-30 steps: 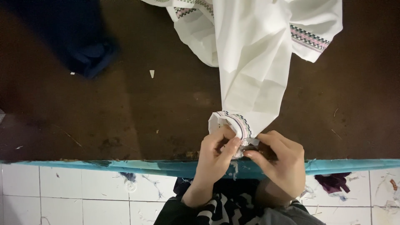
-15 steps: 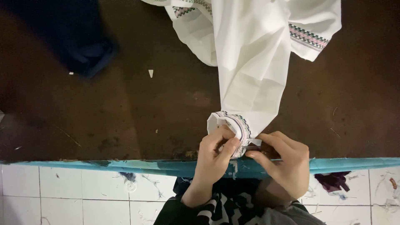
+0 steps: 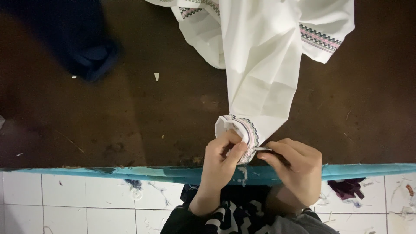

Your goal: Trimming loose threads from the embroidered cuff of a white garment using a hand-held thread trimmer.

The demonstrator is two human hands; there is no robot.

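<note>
A white garment (image 3: 264, 65) with patterned trim lies on a dark brown table (image 3: 130, 112). One sleeve runs down to the near edge and ends in a cuff with striped trim (image 3: 242, 128). My left hand (image 3: 221, 160) pinches that cuff between thumb and fingers. Just to its right, my right hand (image 3: 294, 169) holds a small metal tool (image 3: 263, 149) with its tip against the cuff's trim. What kind of tool it is, I cannot tell.
A dark blue cloth (image 3: 73, 43) lies at the table's far left. Small scraps of thread and paper dot the tabletop. The table has a turquoise front edge (image 3: 86, 172). Below it is a white tiled floor (image 3: 65, 203) with a purple fabric scrap (image 3: 344, 188).
Both hands have shifted slightly on the cuff; the cuff is turned a little and my right hand's tool sits closer to the trim. The garment otherwise lies the same.
</note>
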